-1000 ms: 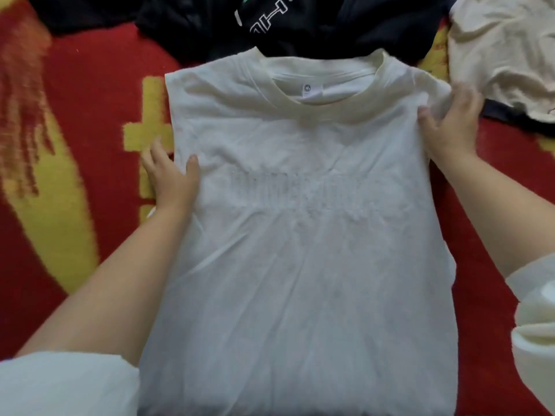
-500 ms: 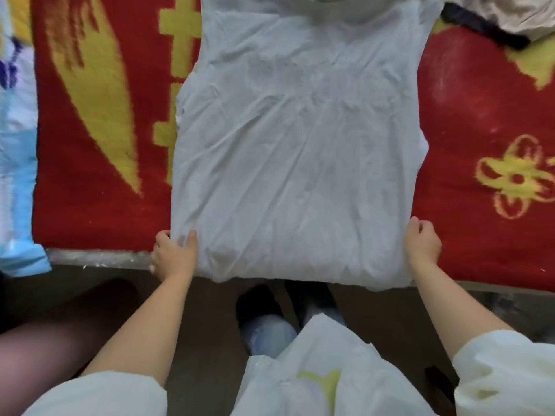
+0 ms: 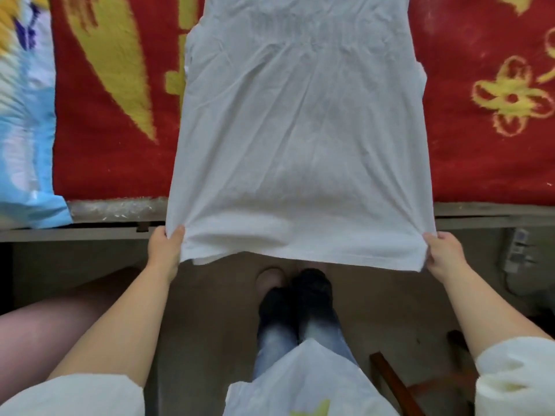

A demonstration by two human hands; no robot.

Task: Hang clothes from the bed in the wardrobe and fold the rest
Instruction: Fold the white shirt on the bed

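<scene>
Seemingly without any readable print, a white T-shirt (image 3: 300,130) lies on a red-and-yellow blanket (image 3: 114,121), its hem hanging past the bed edge (image 3: 114,219). At the shirt's left a blue patterned cloth (image 3: 24,130) drapes over that edge. The left hand (image 3: 165,250) pinches the hem's left corner — the right hand (image 3: 444,253) grips the right corner — stretching it taut. Dark shoes (image 3: 297,292) stand below the hem.

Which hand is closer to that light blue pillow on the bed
Left. The left hand grips the white T-shirt hem corner on the light blue pillow side; the right hand grips the opposite corner, farther away.
</scene>
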